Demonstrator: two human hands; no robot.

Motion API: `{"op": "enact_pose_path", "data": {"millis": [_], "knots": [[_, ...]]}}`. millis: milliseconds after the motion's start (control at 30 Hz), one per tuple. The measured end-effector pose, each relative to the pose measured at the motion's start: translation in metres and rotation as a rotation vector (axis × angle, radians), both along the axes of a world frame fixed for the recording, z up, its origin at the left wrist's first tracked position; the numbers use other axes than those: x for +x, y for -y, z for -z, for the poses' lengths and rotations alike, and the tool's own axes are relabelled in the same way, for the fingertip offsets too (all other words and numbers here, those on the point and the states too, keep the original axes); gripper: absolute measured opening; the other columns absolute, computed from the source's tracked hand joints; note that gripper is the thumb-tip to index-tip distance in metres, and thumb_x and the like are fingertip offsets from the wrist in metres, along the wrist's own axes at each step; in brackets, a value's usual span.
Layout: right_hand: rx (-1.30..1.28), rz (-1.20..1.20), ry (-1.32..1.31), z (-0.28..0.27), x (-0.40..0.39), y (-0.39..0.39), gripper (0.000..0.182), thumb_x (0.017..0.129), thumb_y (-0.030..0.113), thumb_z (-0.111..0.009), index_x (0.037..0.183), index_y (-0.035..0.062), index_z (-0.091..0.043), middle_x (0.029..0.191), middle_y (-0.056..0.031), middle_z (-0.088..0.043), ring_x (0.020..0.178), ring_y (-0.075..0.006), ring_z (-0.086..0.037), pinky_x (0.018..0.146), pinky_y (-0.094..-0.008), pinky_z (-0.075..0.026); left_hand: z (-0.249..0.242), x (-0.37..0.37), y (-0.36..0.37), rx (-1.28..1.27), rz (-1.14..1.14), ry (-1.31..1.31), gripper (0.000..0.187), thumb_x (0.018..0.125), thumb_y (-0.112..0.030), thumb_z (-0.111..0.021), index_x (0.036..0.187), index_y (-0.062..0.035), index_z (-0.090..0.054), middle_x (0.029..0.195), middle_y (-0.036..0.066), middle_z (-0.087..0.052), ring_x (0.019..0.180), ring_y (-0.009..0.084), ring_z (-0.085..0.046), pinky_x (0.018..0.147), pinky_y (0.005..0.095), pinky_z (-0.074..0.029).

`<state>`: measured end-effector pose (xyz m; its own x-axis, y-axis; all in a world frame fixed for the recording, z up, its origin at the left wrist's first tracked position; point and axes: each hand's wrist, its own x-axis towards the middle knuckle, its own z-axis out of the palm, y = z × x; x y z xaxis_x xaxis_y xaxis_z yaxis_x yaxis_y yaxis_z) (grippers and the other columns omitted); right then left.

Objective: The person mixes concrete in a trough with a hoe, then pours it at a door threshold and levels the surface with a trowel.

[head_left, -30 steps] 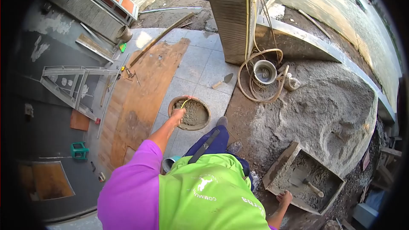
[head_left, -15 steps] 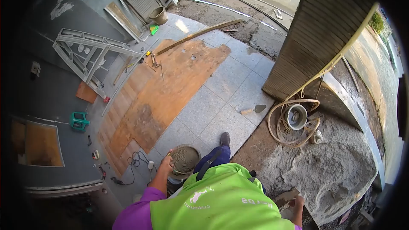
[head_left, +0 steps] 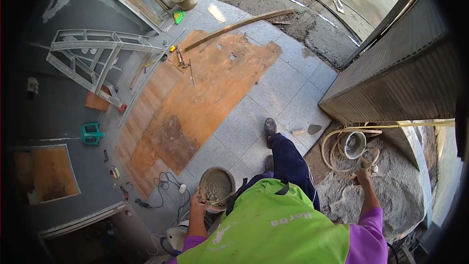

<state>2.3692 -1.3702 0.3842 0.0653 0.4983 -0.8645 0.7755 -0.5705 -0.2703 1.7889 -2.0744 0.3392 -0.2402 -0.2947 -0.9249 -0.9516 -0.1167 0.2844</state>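
Observation:
A bucket (head_left: 202, 186) of wet grey mortar (head_left: 218, 187) is tilted at my left side. The fingers of my left hand (head_left: 197, 204) are closed on its rim. My right hand (head_left: 362, 177) is stretched out low over the grey sand or cement heap (head_left: 386, 195), right beside the coiled hose (head_left: 328, 159). The fingers are too small and blurred to show whether they hold anything. A grey pail (head_left: 362, 142) stands within the hose loops, just beyond that hand. On the tiles before me lies a pointed trowel (head_left: 313, 129) with a pale handle.
Brown-stained boards (head_left: 210, 88) cover part of the tiled floor (head_left: 264, 102). A long timber (head_left: 239, 27) lies across the far end. Along the left are a metal ladder (head_left: 105, 54), a green stool (head_left: 91, 133) and a cable (head_left: 168, 183). A ribbed panel (head_left: 391, 73) stands at right.
My right hand has moved from low beside my body, near a flat brown piece, forward to the hose. My view has shifted, and the mortar bucket is more tilted in my left hand.

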Motion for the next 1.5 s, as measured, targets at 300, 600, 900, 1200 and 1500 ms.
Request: {"op": "enact_pose_path", "data": {"millis": [300,600,900,1200,1500], "knots": [[-0.439,-0.138,0.116,0.077,-0.173,-0.021,0.029,0.088,0.017,-0.064,0.102,-0.0080,-0.058,0.069,-0.0215,-0.064,0.050,-0.0315,-0.066,0.043,-0.0474,-0.057,-0.013,-0.093,-0.121,0.125,-0.238,0.033,0.014,0.082,-0.016,-0.049,0.091,-0.0057,-0.053,0.061,0.008,-0.044,0.049,0.0221,-0.038,0.059,0.0455,-0.042],[0.277,-0.540,-0.264,0.018,-0.587,-0.309,0.026,0.094,0.022,-0.056,0.096,-0.0028,-0.063,0.070,-0.0111,-0.063,0.053,-0.0191,-0.062,0.047,-0.0351,-0.053,-0.042,-0.210,-0.257,0.032,-0.296,0.006,0.012,0.082,-0.016,-0.054,0.076,-0.0101,-0.046,0.058,0.005,-0.036,0.050,0.0204,-0.037,0.057,0.0421,-0.039],[0.295,-0.485,-0.081,0.023,-0.708,-0.456,0.022,0.092,0.019,-0.058,0.092,-0.0028,-0.060,0.066,-0.0116,-0.059,0.050,-0.0225,-0.060,0.043,-0.0384,-0.051,-0.017,-0.369,-0.354,-0.001,-0.238,0.048,0.017,0.083,-0.017,-0.052,0.070,-0.0110,-0.043,0.052,0.005,-0.034,0.047,0.0241,-0.038,0.058,0.0472,-0.041],[0.042,-0.388,0.052,0.013,-0.816,-0.494,0.020,0.091,0.017,-0.059,0.093,-0.0026,-0.059,0.066,-0.0139,-0.061,0.048,-0.0259,-0.060,0.042,-0.0401,-0.052,-0.020,-0.523,-0.418,0.056,-0.181,0.012,0.020,0.078,-0.017,-0.056,0.063,-0.0153,-0.044,0.053,0.005,-0.040,0.044,0.0230,-0.039,0.051,0.0438,-0.038],[0.063,-0.327,-0.021,0.049,-0.988,-0.655,0.022,0.089,0.018,-0.057,0.085,-0.0033,-0.061,0.066,-0.0146,-0.061,0.048,-0.0272,-0.062,0.041,-0.0397,-0.051,-0.050,-0.704,-0.539,-0.015,-0.118,-0.038,0.018,0.080,-0.015,-0.056,0.066,-0.0117,-0.046,0.052,0.005,-0.038,0.046,0.0230,-0.040,0.049,0.0415,-0.038]]}}
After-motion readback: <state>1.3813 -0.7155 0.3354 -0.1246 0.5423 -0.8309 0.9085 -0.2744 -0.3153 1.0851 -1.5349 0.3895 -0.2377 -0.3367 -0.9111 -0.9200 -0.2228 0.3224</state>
